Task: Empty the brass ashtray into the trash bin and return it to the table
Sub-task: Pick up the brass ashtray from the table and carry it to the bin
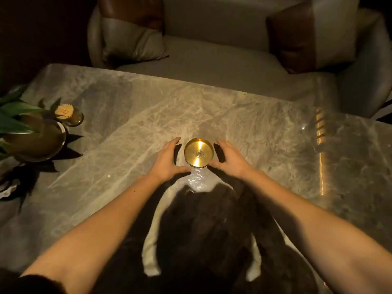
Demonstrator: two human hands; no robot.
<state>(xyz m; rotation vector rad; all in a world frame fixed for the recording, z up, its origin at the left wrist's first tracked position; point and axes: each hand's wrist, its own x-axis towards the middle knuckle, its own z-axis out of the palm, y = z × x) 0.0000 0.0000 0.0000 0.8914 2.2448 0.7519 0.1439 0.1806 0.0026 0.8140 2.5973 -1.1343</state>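
A round brass ashtray (198, 152) sits on the marble table (127, 128), near its middle, with a small dark patch of ash at its centre. My left hand (167, 158) is just left of it, fingers spread, a narrow gap showing between hand and rim. My right hand (230, 157) is just right of it, fingers spread, its thumb close to or touching the near rim. Neither hand holds the ashtray. No trash bin is in view.
A potted plant in a dark bowl (31, 139) and a glass holder of toothpicks (67, 114) stand at the table's left edge. A pale sofa (212, 52) with two cushions lies beyond the far edge. My shadow covers the near table.
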